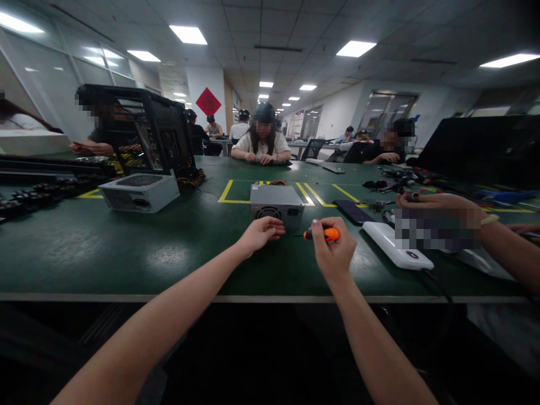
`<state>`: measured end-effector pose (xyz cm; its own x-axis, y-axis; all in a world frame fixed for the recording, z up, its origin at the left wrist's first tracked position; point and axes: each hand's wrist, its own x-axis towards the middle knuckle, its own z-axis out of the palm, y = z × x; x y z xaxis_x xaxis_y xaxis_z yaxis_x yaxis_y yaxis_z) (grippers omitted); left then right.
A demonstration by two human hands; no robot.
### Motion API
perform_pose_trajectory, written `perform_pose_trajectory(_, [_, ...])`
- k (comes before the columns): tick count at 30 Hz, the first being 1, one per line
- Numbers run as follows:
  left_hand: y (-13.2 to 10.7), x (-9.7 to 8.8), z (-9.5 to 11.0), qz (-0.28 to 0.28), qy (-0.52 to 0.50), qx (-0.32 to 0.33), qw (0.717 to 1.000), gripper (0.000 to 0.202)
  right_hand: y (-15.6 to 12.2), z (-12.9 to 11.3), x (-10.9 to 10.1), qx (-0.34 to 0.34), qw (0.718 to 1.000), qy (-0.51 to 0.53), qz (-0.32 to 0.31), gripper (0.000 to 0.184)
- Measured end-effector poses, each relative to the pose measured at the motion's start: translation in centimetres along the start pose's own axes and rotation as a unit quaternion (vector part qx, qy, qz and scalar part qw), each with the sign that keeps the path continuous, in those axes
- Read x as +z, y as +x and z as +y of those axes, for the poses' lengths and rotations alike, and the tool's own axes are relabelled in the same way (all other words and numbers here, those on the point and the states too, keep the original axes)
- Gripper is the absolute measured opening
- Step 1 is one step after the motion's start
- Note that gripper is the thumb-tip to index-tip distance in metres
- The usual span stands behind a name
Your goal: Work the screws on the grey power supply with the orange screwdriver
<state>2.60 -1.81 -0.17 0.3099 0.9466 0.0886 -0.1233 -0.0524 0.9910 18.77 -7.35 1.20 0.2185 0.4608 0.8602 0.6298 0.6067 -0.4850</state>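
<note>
A grey computer power supply (276, 198) sits on the green table, its fan grille and socket side facing me. My left hand (259, 235) is just in front of it, fingers stretched out and slightly curved, with nothing visible in them. My right hand (336, 247) is closed around a screwdriver (331, 234) with an orange and black handle. The screwdriver's thin shaft points left toward my left fingertips, apart from the power supply's casing as far as I can see.
A second power supply (141, 192) and an open black computer case (158, 132) stand at left. To the right lie a dark phone (352, 211), a white power bank (396, 245) with a cable, and tangled cables (400, 177). A co-worker's hand (442, 207) reaches in from the right.
</note>
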Motion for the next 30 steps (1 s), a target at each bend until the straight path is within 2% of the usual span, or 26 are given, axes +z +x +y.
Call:
perform_pose_trajectory(3, [-0.1,0.0,0.3,0.012,-0.076,-0.028,0.997,0.020,-0.6,-0.5,-0.3,-0.039,0.997,0.045,0.052,0.005])
perform_pose_trajectory(5, [-0.1,-0.2,0.6,0.014,-0.133,-0.053,0.990,0.021,-1.3,-0.8,-0.4,-0.081,0.991,0.085,0.061,0.003])
perform_pose_trajectory(10, [0.1,-0.7,0.7,0.005,-0.218,-0.089,0.972,0.023,-3.2,-1.2,-0.5,-0.233,0.968,0.097,0.003,0.023])
perform_pose_trajectory(13, [0.1,-0.8,0.8,0.001,-0.229,-0.096,0.969,0.025,-3.6,-1.4,-0.7,-0.284,0.955,0.076,-0.037,0.027])
perform_pose_trajectory(30, [-0.2,-0.6,1.0,-0.016,-0.223,-0.106,0.969,0.031,-3.6,-1.4,-0.7,-0.276,0.957,0.064,-0.058,0.022])
